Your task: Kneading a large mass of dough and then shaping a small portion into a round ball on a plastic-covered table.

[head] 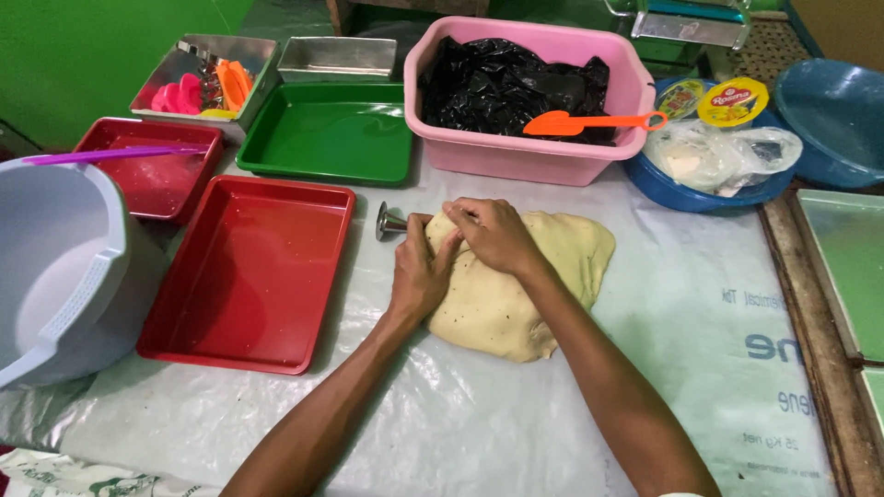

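Your left hand and right hand lie side by side, palms down and fingers curled over the left edge of a slab of pale dough, pressing rather than gripping; neither is clamped around anything, though whether a finger touches the metal tool just beyond I cannot tell. The dough rests in the middle of the worktop on a clear plastic sheet, which seems there to keep it from sticking. A small steel tool with a round end pokes out just beside your left fingers, close at hand. To your left a large red tray sits just beside the dough, with a smaller red tray and a green tray behind it. A pink tub lined with a black bag holds an orange scraper across its rim, handy but clear of the dough. A grey bucket stands at the far left.
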